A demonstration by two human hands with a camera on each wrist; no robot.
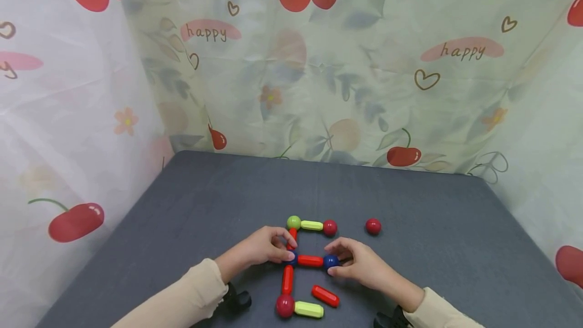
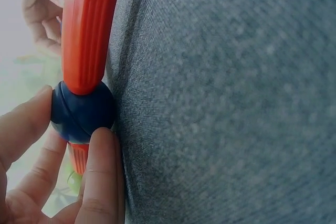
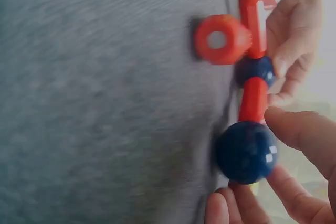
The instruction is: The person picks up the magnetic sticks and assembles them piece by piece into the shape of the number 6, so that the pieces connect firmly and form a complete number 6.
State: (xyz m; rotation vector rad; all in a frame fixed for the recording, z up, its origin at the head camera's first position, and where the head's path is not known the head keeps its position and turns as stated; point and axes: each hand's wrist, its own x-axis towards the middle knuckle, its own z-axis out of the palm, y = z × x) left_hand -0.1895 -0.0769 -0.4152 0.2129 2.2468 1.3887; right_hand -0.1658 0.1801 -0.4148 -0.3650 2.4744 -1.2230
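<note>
Magnetic rods and balls lie joined in an E-like shape on the dark table. My left hand (image 1: pixel 266 246) pinches the blue ball (image 2: pixel 79 111) at the middle junction between thumb and fingers. From that ball a short red rod (image 1: pixel 310 261) runs right to a second blue ball (image 1: pixel 331 261). Thumb and curled fingers of my right hand (image 1: pixel 357 263) hold this second ball from its right side. Above, a green ball (image 1: pixel 293 222), a yellow-green rod (image 1: pixel 311 225) and a red ball (image 1: pixel 330 227) form the top arm. A lower red rod (image 1: pixel 287 280) leads down to another red ball (image 1: pixel 285 305).
A yellow-green rod (image 1: pixel 309 309) extends right from the bottom red ball. One loose red rod (image 1: pixel 325 295) lies between the middle and bottom arms. A separate red ball (image 1: pixel 373 226) rests at the upper right. Cherry-print curtains (image 1: pixel 319 90) enclose the table (image 1: pixel 432 227) at back and sides.
</note>
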